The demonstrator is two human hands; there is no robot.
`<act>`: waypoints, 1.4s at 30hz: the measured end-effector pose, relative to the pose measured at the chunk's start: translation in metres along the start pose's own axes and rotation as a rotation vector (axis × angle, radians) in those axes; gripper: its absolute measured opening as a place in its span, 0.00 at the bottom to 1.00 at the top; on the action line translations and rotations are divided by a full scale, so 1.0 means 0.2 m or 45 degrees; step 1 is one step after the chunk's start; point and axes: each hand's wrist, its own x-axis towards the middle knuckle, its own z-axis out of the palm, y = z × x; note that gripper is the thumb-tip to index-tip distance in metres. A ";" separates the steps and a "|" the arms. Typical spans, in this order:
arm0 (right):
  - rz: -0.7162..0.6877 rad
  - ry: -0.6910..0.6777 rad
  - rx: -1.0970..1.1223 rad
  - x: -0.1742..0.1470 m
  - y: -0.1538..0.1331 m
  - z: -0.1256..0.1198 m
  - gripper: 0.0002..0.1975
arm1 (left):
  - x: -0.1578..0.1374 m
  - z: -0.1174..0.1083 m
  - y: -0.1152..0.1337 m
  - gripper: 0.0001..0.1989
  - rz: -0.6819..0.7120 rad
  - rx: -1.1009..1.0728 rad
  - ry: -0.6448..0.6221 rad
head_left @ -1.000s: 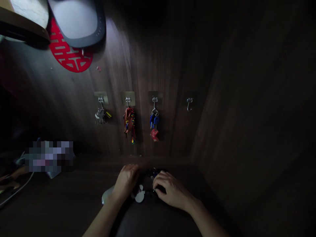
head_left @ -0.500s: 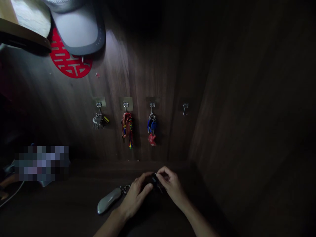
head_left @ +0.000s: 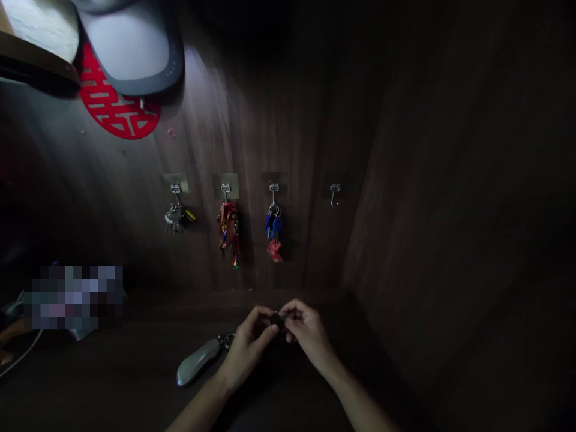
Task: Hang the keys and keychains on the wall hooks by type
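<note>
Because the small dark object (head_left: 278,323) is held only at the fingertips of the left hand (head_left: 245,348) and the right hand (head_left: 310,330), I judge that it could slip and fall on the worktop (head_left: 117,384) if one thumb loosens its pressure. The light is weak, so a finger could also be placed wrongly; the exact form of the object is too dark to tell. Another risk is the grey fob (head_left: 198,362), which lies just beside the left hand: a sideways movement of the wrist could push it. Its metal ring (head_left: 227,342) is partly hidden by this hand, and I cannot tell whether it is linked with the dark object.

Both hands are grasping the object, very near to each other, low in front of the wall (head_left: 310,246). The left hand bends inward, its thumb and curled fingers at the object's left side. The right hand closes from the opposite side, with the index finger arched above. The forearms (head_left: 202,401) converge from the lower edge.
</note>
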 end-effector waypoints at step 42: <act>-0.409 -0.048 -0.235 -0.04 -0.06 -0.06 0.05 | 0.03 -0.04 -0.02 0.17 -0.400 -0.598 0.069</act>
